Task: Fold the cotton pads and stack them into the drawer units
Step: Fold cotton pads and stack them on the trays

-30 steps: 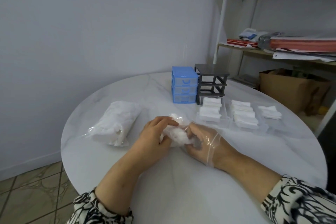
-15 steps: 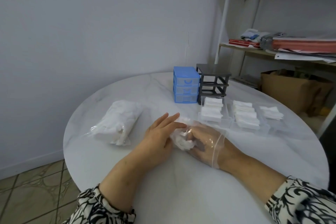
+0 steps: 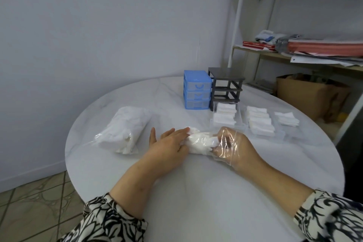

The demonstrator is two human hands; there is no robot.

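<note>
My left hand (image 3: 169,141) lies flat on the round white table (image 3: 196,192), fingers straight, their tips against the left end of a crumpled white piece (image 3: 196,140). My right hand (image 3: 233,147), in a clear plastic glove, grips the right end of that piece with curled fingers. Whether the piece is a cotton pad or a thin glove I cannot tell. Behind the hands stand a blue drawer unit (image 3: 197,92) and an empty black drawer frame (image 3: 225,86). Folded white pads fill three clear drawers, left (image 3: 225,116), middle (image 3: 259,122) and right (image 3: 286,119), laid out on the table.
A clear bag of white cotton pads (image 3: 125,129) lies left of my left hand. A shelf with papers and books (image 3: 314,47) and a brown cardboard box (image 3: 310,94) stand to the right beyond the table. Tiled floor shows at the lower left.
My left hand has gone from curled over the white piece to flat with straight fingers at its left end. The piece is now stretched out between both hands.
</note>
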